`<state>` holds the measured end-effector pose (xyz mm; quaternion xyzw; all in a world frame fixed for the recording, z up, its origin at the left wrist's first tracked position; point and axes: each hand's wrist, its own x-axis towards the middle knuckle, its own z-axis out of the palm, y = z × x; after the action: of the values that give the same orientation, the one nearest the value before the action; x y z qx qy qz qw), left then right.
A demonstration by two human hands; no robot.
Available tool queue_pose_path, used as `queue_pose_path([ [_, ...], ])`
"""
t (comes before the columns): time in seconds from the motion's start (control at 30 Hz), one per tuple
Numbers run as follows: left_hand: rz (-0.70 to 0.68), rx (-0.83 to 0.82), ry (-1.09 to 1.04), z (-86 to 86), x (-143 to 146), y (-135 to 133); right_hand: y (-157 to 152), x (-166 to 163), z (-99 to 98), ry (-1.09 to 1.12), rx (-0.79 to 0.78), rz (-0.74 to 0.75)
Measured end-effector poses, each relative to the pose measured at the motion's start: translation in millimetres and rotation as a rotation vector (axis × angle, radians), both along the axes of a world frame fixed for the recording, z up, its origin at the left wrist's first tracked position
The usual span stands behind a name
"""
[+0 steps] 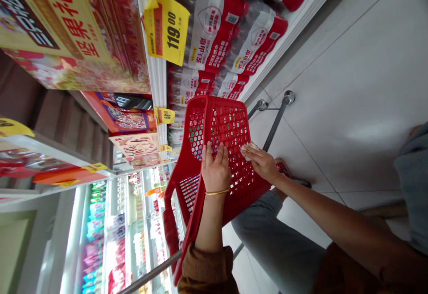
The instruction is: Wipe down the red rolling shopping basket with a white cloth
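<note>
The view is turned on its side. A red plastic shopping basket (pixel 200 120) with a lattice wall is tipped up in front of me. My left hand (pixel 216 171), with a gold bangle at the wrist, lies flat against the basket's wall, fingers stretched out. Just beside it, my right hand (pixel 264 163) presses a small white cloth (pixel 248 148) onto the same wall, fingers closed over it. Both arms wear brown sleeves.
Shelves with shrink-wrapped bottle packs (pixel 230 39) and gift boxes (pixel 67 31) stand close behind the basket, with yellow price tags (pixel 167 26). A metal trolley frame (pixel 276 120) stands on the white tiled floor (pixel 351 84). My grey-trousered knee (pixel 267 236) is below the basket.
</note>
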<state>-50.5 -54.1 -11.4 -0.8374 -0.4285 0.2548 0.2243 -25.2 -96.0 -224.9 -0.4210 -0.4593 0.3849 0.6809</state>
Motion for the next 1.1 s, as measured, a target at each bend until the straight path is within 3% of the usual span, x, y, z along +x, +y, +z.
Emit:
queue_pose_path([
  [0.23,-0.042,0.059,0.051,6.9,12.1,30.7,3.5,-0.4,-0.3,0.037,0.019,-0.045],
  [0.47,-0.005,0.066,0.07,-2.4,18.1,52.0,16.9,7.2,5.7,0.1,-0.011,-0.121],
  [0.8,0.023,0.115,0.006,-20.3,22.8,47.6,109.3,39.5,53.0,0.188,-0.156,-0.341],
  [0.93,0.08,0.175,-0.058,-32.2,28.6,45.7,129.2,42.5,55.7,0.082,-0.089,-0.287],
  [1.1,0.125,0.244,-0.113,-45.0,31.5,45.1,114.0,35.8,47.1,0.054,-0.052,-0.202],
])
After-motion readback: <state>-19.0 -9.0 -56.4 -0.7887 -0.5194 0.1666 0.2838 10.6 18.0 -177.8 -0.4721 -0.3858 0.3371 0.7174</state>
